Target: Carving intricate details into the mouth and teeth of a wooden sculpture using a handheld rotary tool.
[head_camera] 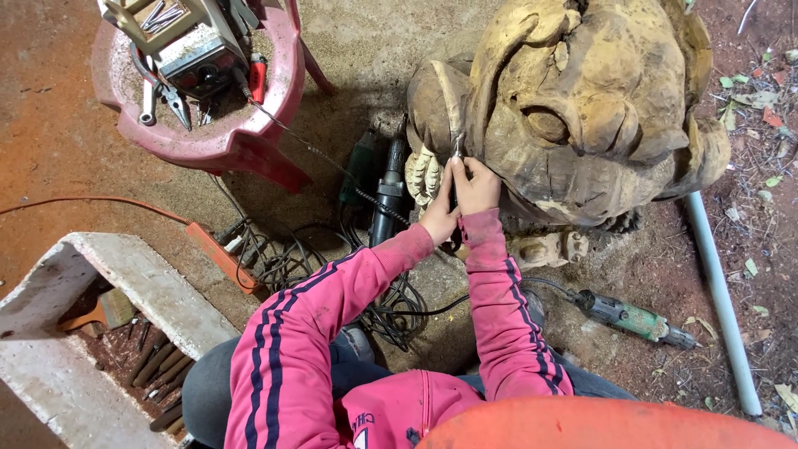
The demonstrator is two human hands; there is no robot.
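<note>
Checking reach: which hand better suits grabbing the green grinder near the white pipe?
Probably the right hand: the green grinder lies on that arm's side; the left hand, also gripping the carving tool, must cross.

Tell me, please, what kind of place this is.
Probably an outdoor wood-carving workshop: a large carved wooden figure stands on bare dirt, power tools lie around, and chisels fill a white box.

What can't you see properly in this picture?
- Tool tip: too small, pressed into the wood carving.
- Fingers of left hand and right hand: wrapped together around the tool, grip unclear.
- Carving's top: cut off by the frame edge.
- Chisels in the white box: shadowed, partly hidden.
</note>
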